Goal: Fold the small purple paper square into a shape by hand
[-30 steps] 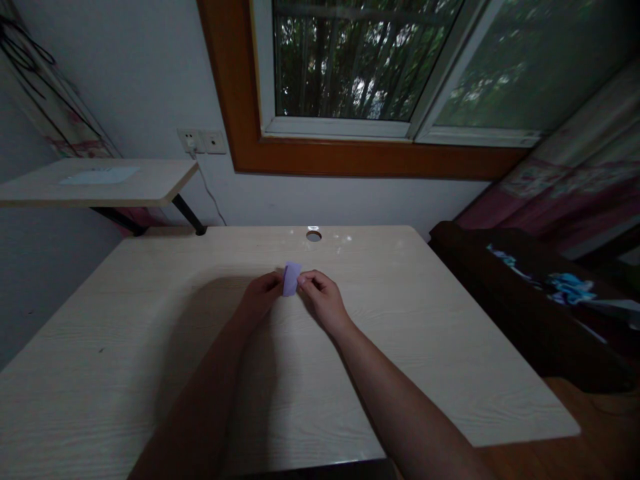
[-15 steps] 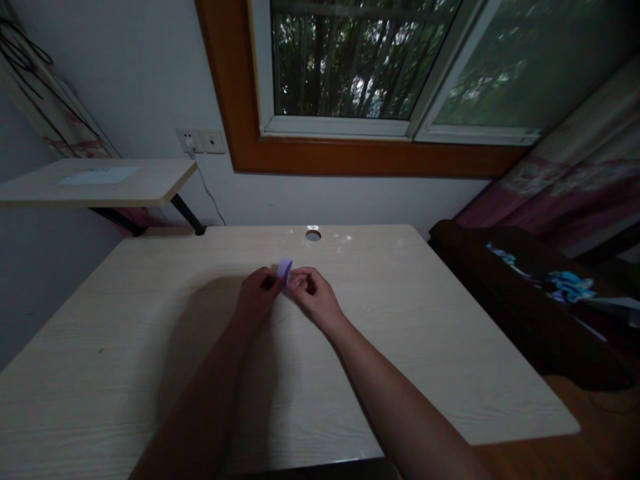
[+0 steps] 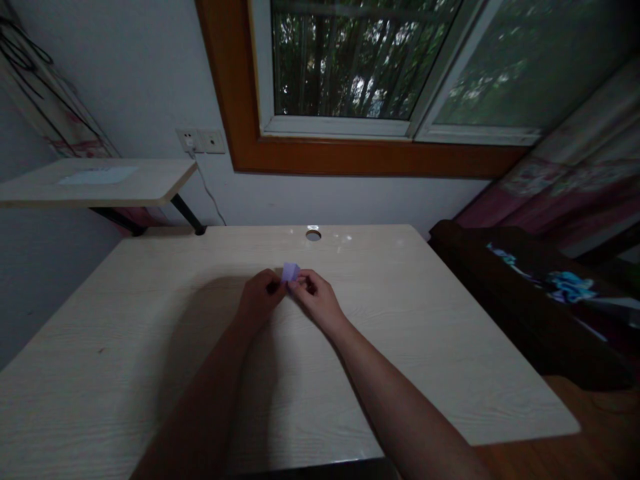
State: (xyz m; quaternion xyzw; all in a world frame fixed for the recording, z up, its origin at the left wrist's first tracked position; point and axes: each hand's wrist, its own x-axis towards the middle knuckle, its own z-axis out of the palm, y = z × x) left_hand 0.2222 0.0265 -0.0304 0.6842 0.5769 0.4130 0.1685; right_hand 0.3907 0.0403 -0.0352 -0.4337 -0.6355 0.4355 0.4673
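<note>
A small folded piece of purple paper (image 3: 289,271) is pinched between both hands just above the light wooden table (image 3: 150,320), near its middle. My left hand (image 3: 260,297) grips the paper's left side with closed fingers. My right hand (image 3: 316,300) pinches its right side with thumb and fingertips. Most of the paper is hidden behind the fingers; only its top edge shows.
A round cable hole (image 3: 313,235) sits at the table's far edge. A side shelf (image 3: 100,181) with a white sheet stands at the left by a wall socket (image 3: 201,141). A dark wooden bed frame (image 3: 525,300) with bedding lies to the right.
The purple paper showed as a taller upright strip a second ago; now it is folded smaller and lower between my fingers. Both hands have stayed in nearly the same spot.
</note>
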